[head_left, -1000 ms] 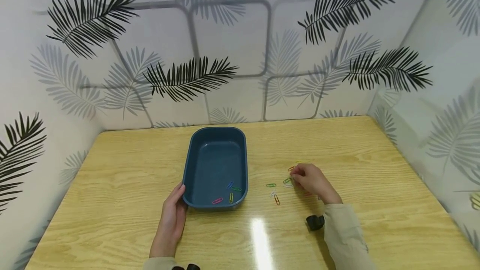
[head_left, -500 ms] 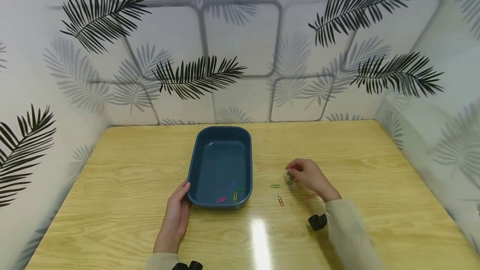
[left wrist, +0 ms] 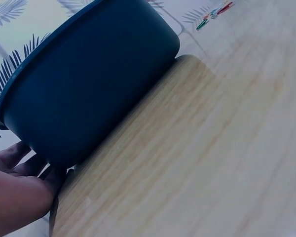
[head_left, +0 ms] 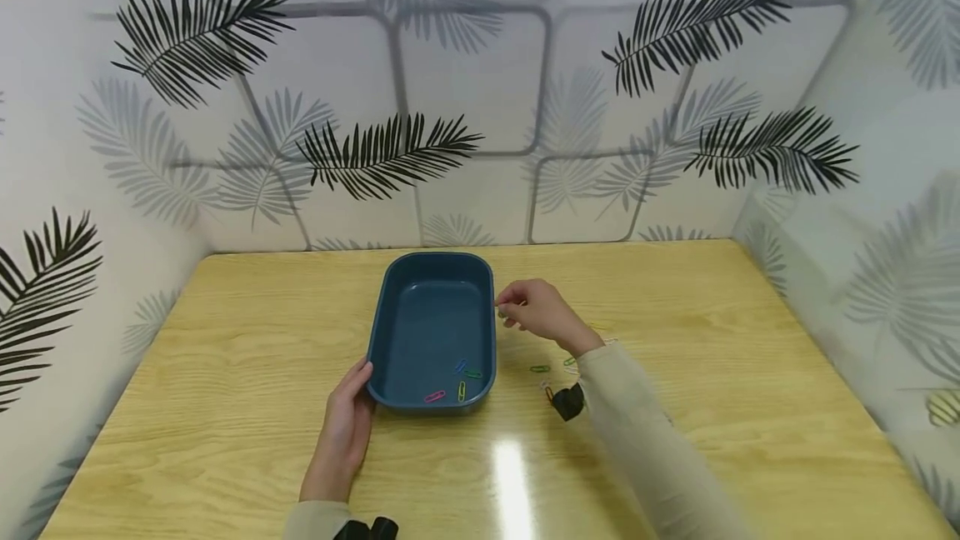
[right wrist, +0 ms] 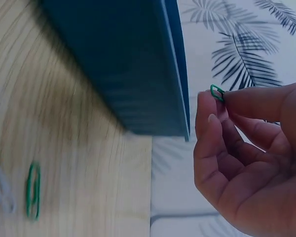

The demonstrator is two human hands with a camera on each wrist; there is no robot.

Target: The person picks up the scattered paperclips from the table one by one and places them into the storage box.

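A deep blue plastic tray (head_left: 431, 332) stands on the table, with several coloured paper clips near its front end, among them a pink paper clip (head_left: 435, 397) and a yellow paper clip (head_left: 461, 391). My left hand (head_left: 347, 423) grips the tray's front left corner, thumb at the rim and fingers against the lower side in the left wrist view. Just outside the tray's right rim is my right hand (head_left: 543, 311). Between thumb and forefinger it pinches a green paper clip (right wrist: 217, 92), largely hidden by the fingertips.
Loose paper clips lie on the wooden table (head_left: 247, 373) right of the tray, including another green paper clip (head_left: 540, 369); the right forearm (head_left: 637, 423) partly covers this group. A leaf-patterned wall (head_left: 480, 90) borders the table's back edge.
My right hand has picked up the green paper clip and moved left and farther back, from the loose clips to the tray's right rim. The left hand keeps its grip on the tray.
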